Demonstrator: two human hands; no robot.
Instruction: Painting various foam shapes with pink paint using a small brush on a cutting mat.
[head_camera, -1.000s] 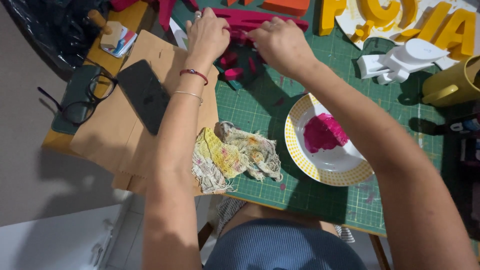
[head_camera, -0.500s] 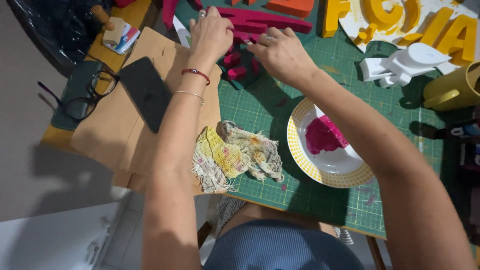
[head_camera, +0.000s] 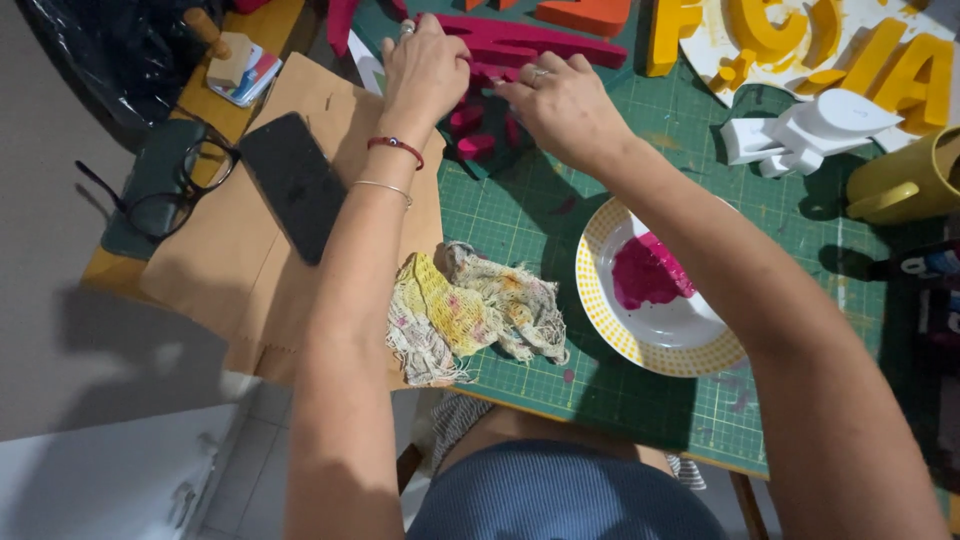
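Both hands up at the far edge of a green cutting mat (head_camera: 520, 215) on the tabletop, busy with magenta-painted foam pieces (head_camera: 545, 45). Left hand (head_camera: 425, 70), with a red cord bracelet and a thin bangle at the wrist, curled over the near end of the long magenta piece, fingers folded down onto it; grip closed, though exactly what lies under the palm stays hidden. Right hand (head_camera: 565, 105), a ring on one finger, just beside the left, fingertips pinched on something small next to the magenta piece; too hidden to name. Smaller magenta blocks (head_camera: 470, 130) on the mat just beneath both hands. Nearer the body, a stained rag (head_camera: 470, 310) crumpled across the mat's edge, and beside it a white plate with a yellow dotted rim (head_camera: 600, 335) holding a pool of magenta paint (head_camera: 648, 272). To the left, a black phone (head_camera: 293, 185) on brown paper (head_camera: 225, 265), with black glasses (head_camera: 165, 190) beyond. Top right, yellow foam letters (head_camera: 800, 40), white foam shapes (head_camera: 810, 135), and a yellow mug (head_camera: 905, 185).
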